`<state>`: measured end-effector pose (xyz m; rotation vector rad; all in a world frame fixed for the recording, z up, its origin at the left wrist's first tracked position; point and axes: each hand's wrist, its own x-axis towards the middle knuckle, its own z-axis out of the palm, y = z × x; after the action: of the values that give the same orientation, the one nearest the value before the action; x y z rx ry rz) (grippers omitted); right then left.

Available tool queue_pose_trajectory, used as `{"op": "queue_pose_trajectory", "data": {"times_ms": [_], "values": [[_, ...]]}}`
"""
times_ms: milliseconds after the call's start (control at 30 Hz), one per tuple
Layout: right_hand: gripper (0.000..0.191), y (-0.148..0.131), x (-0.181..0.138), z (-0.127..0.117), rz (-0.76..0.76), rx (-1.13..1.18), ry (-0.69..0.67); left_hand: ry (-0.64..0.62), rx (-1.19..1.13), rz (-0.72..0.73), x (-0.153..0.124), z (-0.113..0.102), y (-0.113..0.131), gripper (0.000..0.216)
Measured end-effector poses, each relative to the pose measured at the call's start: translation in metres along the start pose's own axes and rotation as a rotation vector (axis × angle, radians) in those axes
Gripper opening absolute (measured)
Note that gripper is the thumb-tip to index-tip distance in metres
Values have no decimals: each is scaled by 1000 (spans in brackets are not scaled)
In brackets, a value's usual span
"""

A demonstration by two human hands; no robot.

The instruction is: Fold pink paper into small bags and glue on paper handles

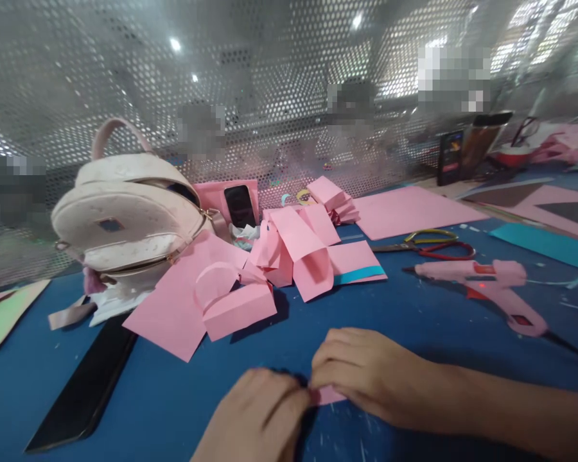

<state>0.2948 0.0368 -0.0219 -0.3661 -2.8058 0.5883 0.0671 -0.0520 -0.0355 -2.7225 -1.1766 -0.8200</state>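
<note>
A small piece of pink paper (328, 396) lies low over the blue table, mostly hidden beneath my fingers. My right hand (366, 373) has its fingers curled down over the paper's upper and right side. At the paper's left edge, my left hand (264, 414) is closed, its fingertips bent inward and largely out of sight. The two hands almost meet. Just beyond them lie folded pink paper strips (241, 310) and a loose heap of bent pink paper pieces (301, 234).
A pink glue gun (481, 276) with a lit red light lies right, its cord trailing off. Behind it are scissors (426, 246) with yellow and red handles. A white backpack (125, 212) and a black phone (84, 385) occupy the left. A perforated metal screen (270, 77) stands behind.
</note>
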Motion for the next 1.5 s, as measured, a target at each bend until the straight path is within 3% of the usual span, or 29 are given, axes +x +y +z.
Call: {"op": "queue_pose_trajectory", "data": {"times_ms": [133, 200, 500, 633, 933, 1167, 1500], "values": [[20, 0, -1, -2, 54, -2, 0, -137, -236, -364, 10, -13, -4, 14], [17, 1, -1, -3, 77, 8, -16, -197, -325, -473, 12, -15, 1, 13], [4, -14, -1, -4, 91, 56, 44, -220, -302, -575, 21, -12, 17, 15], [8, -16, -1, -2, 95, 84, 54, -225, -324, -621, 22, -15, 18, 12], [12, -13, -1, -1, 102, 125, 68, -240, -149, -454, 19, -17, 21, 27], [15, -15, 0, -3, 93, 110, 57, -265, 18, -360, 17, -12, 20, 22], [20, -17, 0, -2, 50, 65, 71, -242, 39, -317, 16, -13, 21, 22]]}}
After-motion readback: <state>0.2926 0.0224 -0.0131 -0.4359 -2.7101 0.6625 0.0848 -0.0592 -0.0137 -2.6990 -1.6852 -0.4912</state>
